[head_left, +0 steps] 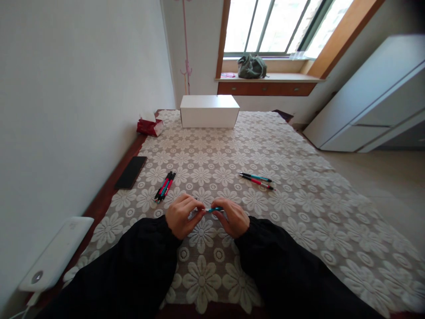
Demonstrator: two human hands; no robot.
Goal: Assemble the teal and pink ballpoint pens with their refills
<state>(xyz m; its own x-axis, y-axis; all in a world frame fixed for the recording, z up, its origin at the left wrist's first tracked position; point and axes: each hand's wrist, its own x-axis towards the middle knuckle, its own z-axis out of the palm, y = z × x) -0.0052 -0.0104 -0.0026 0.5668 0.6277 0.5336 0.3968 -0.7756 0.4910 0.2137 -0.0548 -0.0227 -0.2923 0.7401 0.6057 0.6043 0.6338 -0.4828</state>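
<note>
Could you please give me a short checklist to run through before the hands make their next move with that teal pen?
1. Teal pen gripped at both ends: ok; the left hand pinches one end and the right hand the other.
2. Pen lifted off the lace tablecloth: cannot tell; the fingers hide the gap.
3. Pen whole or pulled apart: cannot tell; too small to see.
4. Bundle of pens within reach, just ahead of the left hand: ok.
5. Two loose pens apart from the hands, ahead to the right: ok.
6. Black phone near the table's left edge, away from the hands: ok.
</note>
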